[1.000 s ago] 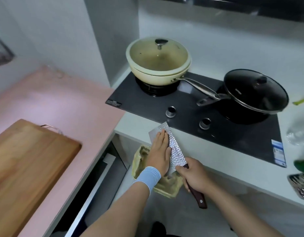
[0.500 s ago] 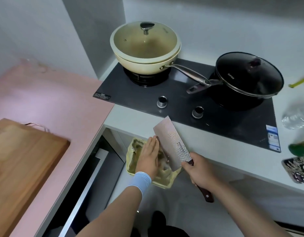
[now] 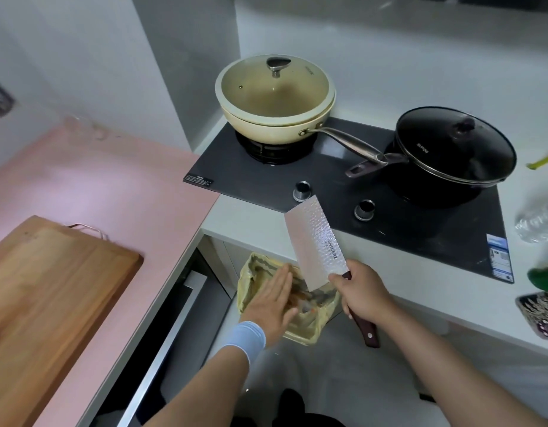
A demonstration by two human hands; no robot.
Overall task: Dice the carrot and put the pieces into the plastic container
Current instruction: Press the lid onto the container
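Fingers (image 3: 343,285) grip cleaver (image 3: 316,241); L hand (image 3: 271,298) maybe touching bin (image 3: 312,326).

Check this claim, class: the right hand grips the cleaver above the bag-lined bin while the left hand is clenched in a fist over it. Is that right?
Not quite. The head view shows the left hand open, fingers straight, over the bag-lined bin. The rest stands: the right hand grips the cleaver above it.

You wear a snug, pale blue wristband (image 3: 247,338) on your left wrist; your left forearm (image 3: 211,386) and right forearm (image 3: 445,365) are both bare.
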